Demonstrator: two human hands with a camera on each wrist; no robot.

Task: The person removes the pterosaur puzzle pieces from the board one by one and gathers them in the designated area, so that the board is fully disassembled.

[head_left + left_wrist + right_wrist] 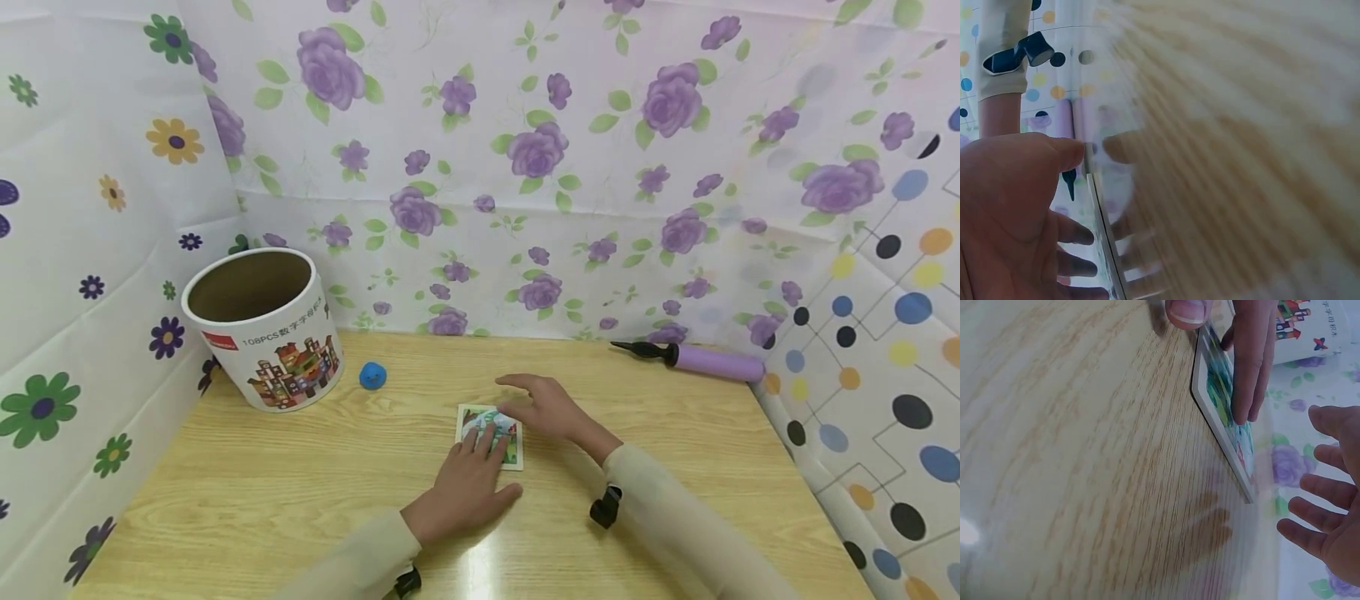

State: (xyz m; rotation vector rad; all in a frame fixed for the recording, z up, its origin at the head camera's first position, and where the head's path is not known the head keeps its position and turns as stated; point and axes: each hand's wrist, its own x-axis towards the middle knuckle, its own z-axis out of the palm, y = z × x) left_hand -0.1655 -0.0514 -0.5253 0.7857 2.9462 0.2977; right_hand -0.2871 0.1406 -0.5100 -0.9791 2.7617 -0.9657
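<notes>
A small square picture board (512,454) with a pale border and a colourful printed scene lies flat on the wooden table. My left hand (471,486) rests its spread, straight fingers on the board's face, covering part of the picture. In the right wrist view, the left fingers (1249,369) lie over the board (1222,422), and its thickness shows along the edge. Just off the board's upper right corner, my right hand (546,407) hovers with loosely spread fingers. The right wrist view shows that hand (1335,487) holding nothing.
A large white bucket (288,358) with printed toy blocks stands at the back left. Beside it sits a small blue toy (372,376). A purple hand pump (712,362) with a black nozzle lies at the back right. Patterned cloth walls (480,275) enclose the table (300,475).
</notes>
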